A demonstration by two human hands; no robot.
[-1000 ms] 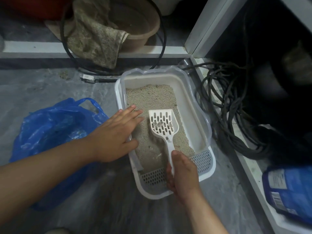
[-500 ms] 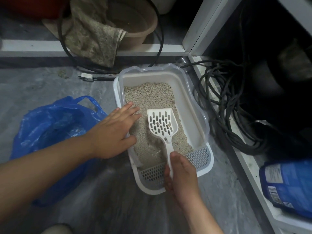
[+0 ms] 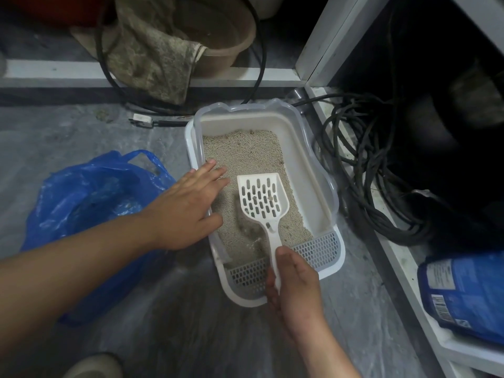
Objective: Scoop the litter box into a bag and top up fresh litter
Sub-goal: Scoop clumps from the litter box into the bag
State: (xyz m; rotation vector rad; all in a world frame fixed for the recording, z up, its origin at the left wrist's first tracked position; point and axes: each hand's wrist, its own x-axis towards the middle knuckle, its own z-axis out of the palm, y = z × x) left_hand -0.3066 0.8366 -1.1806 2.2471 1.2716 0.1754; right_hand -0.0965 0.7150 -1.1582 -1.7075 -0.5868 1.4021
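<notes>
A white litter box (image 3: 313, 165) with a clear rim and a grey grille at its near end stands on the floor, holding beige litter (image 3: 245, 151). My right hand (image 3: 294, 290) grips the handle of a white slotted scoop (image 3: 261, 197), held above the litter with a few small bits in its head. My left hand (image 3: 188, 208) rests flat with straight fingers on the box's left rim. A blue plastic bag (image 3: 90, 192) lies open on the floor left of the box, partly under my left forearm.
A blue litter package (image 3: 469, 293) lies on a white ledge at the right. Coiled black cables (image 3: 362, 175) sit right of the box. A brown basin (image 3: 218, 31) draped with a dirty cloth (image 3: 147, 55) stands behind it, past a white sill.
The scoop has tipped a little to the right above the litter and most bits have sifted out. My left hand has kept its place on the rim.
</notes>
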